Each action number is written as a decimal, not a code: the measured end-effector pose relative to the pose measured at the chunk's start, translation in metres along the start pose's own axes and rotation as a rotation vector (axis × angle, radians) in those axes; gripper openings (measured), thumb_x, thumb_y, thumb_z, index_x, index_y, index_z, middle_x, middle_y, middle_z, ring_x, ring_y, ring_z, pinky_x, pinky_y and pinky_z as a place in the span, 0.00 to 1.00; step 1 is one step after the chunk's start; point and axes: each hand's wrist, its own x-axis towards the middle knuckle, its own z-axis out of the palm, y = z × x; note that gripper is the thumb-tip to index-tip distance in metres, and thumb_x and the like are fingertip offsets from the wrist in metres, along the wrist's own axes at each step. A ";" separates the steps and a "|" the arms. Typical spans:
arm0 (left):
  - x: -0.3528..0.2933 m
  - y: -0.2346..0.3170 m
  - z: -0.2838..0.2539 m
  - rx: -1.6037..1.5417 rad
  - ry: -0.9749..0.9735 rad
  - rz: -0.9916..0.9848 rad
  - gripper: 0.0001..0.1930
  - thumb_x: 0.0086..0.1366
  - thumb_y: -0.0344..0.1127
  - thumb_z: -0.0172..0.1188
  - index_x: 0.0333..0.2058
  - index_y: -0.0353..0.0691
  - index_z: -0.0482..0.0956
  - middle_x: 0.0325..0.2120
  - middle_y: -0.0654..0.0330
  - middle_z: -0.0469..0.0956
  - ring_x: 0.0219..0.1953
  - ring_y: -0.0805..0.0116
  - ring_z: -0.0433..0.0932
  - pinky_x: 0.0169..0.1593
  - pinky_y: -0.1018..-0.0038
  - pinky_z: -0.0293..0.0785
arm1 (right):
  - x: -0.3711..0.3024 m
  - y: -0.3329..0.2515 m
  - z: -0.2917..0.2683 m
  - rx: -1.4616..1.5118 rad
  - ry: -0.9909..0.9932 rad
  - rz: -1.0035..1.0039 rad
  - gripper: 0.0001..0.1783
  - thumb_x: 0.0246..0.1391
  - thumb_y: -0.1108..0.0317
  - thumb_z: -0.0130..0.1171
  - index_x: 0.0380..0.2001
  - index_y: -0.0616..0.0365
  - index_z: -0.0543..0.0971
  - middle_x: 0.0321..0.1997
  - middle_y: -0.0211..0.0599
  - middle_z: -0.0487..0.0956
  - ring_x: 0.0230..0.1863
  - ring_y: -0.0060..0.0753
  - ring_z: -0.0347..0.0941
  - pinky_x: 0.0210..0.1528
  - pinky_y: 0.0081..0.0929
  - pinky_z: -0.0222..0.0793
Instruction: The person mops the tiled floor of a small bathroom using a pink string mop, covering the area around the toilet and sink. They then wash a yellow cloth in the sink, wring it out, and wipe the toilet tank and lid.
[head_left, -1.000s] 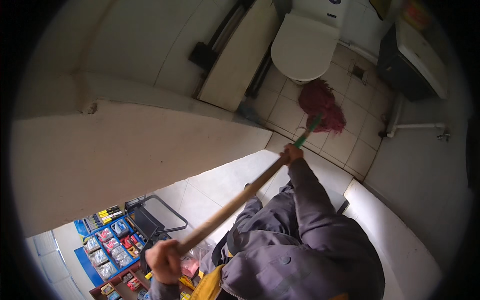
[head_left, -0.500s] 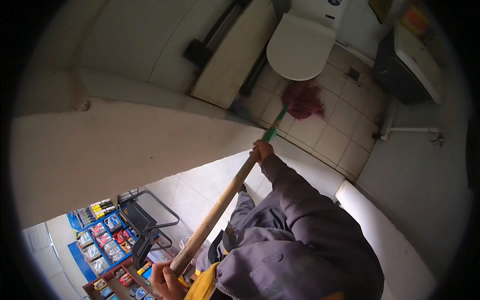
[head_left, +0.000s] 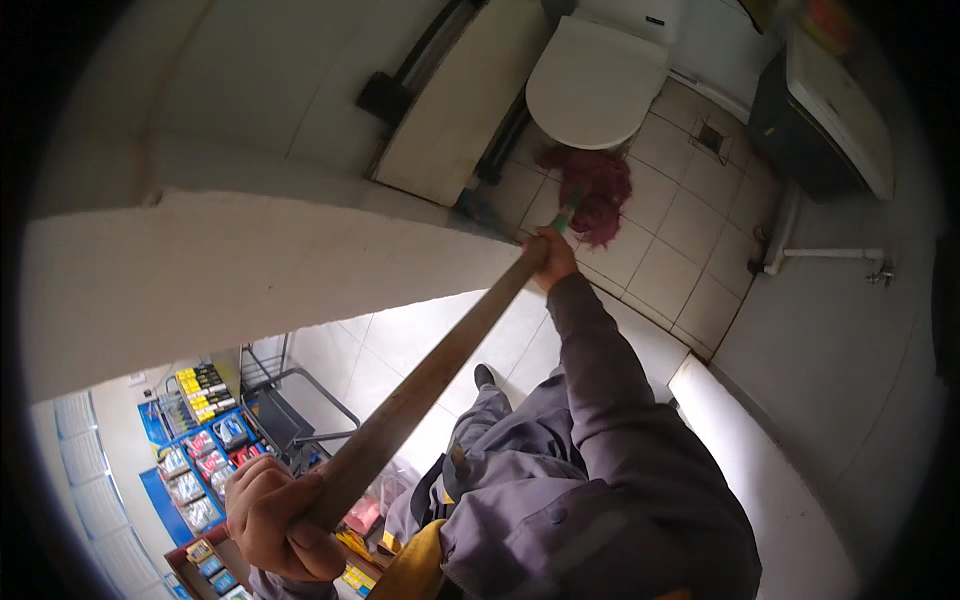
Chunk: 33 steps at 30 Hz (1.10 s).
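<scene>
In the head view, the left hand [head_left: 278,518] is gripping the upper end of a wooden mop handle [head_left: 430,375], while the right hand [head_left: 553,258] is clamping it lower down. The red mop head [head_left: 600,190] is resting on the tiled floor [head_left: 690,230], touching the white toilet [head_left: 596,82].

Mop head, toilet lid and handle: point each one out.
Mop head [head_left: 598,192]: head view, middle of the red strands on the tiled floor.
Toilet lid [head_left: 592,85]: head view, centre of the closed white lid.
Handle [head_left: 440,350]: head view, mid-length of the wooden shaft between the two hands.
</scene>
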 end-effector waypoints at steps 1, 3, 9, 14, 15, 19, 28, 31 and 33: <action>0.000 0.002 -0.001 -0.025 -0.007 0.037 0.19 0.65 0.42 0.43 0.25 0.31 0.71 0.16 0.56 0.66 0.18 0.69 0.65 0.24 0.73 0.58 | -0.012 -0.007 -0.006 0.000 0.004 -0.010 0.05 0.54 0.69 0.57 0.29 0.57 0.72 0.26 0.35 0.73 0.29 0.34 0.73 0.35 0.30 0.74; -0.009 -0.005 -0.004 -0.018 0.115 -0.084 0.17 0.64 0.38 0.42 0.25 0.32 0.72 0.19 0.57 0.70 0.21 0.68 0.68 0.26 0.73 0.61 | -0.037 -0.014 -0.019 0.000 0.005 -0.030 0.05 0.53 0.69 0.56 0.30 0.57 0.72 0.25 0.36 0.73 0.28 0.34 0.72 0.34 0.29 0.75; -0.041 -0.034 -0.009 0.100 0.110 -0.231 0.13 0.59 0.36 0.50 0.23 0.35 0.77 0.17 0.57 0.70 0.21 0.61 0.70 0.31 0.70 0.64 | -0.073 0.004 -0.054 0.060 0.177 -0.201 0.06 0.52 0.70 0.57 0.25 0.54 0.70 0.22 0.36 0.74 0.26 0.35 0.74 0.33 0.30 0.76; -0.029 0.006 -0.027 -0.082 -0.013 0.069 0.13 0.62 0.39 0.50 0.25 0.36 0.75 0.16 0.60 0.67 0.18 0.66 0.67 0.28 0.69 0.66 | -0.051 0.013 -0.043 0.039 0.044 -0.034 0.08 0.53 0.64 0.55 0.24 0.52 0.71 0.20 0.34 0.73 0.24 0.35 0.72 0.31 0.32 0.72; -0.027 0.031 -0.039 -0.039 -0.057 0.141 0.14 0.63 0.42 0.52 0.25 0.38 0.74 0.14 0.63 0.64 0.16 0.68 0.64 0.25 0.69 0.64 | -0.044 0.040 -0.027 0.006 -0.033 0.100 0.09 0.53 0.62 0.55 0.23 0.53 0.72 0.20 0.33 0.74 0.23 0.34 0.72 0.30 0.31 0.72; 0.022 0.072 0.011 0.018 -0.220 0.542 0.22 0.59 0.60 0.61 0.30 0.44 0.76 0.13 0.70 0.59 0.14 0.76 0.59 0.18 0.76 0.57 | 0.019 0.024 -0.028 0.016 -0.192 0.190 0.13 0.53 0.57 0.56 0.23 0.54 0.72 0.20 0.34 0.75 0.23 0.34 0.73 0.28 0.33 0.71; 0.022 0.081 0.045 0.077 -0.027 0.588 0.20 0.62 0.55 0.55 0.27 0.42 0.74 0.12 0.67 0.58 0.14 0.74 0.57 0.19 0.74 0.55 | 0.006 0.028 -0.018 0.149 -0.011 0.235 0.11 0.55 0.66 0.59 0.35 0.56 0.67 0.28 0.39 0.73 0.28 0.36 0.74 0.31 0.33 0.73; 0.025 0.074 -0.035 0.152 -0.429 0.427 0.10 0.60 0.35 0.61 0.21 0.43 0.76 0.16 0.67 0.74 0.12 0.69 0.69 0.16 0.74 0.61 | -0.024 0.047 -0.019 0.083 -0.034 0.142 0.13 0.55 0.67 0.59 0.38 0.58 0.67 0.31 0.41 0.73 0.30 0.39 0.74 0.33 0.36 0.75; 0.022 0.089 -0.043 0.492 -0.434 -0.418 0.24 0.54 0.59 0.66 0.20 0.42 0.75 0.14 0.60 0.75 0.17 0.60 0.75 0.21 0.70 0.71 | -0.048 0.032 -0.023 0.065 -0.001 0.037 0.14 0.56 0.67 0.58 0.40 0.58 0.67 0.33 0.42 0.73 0.32 0.41 0.75 0.34 0.39 0.77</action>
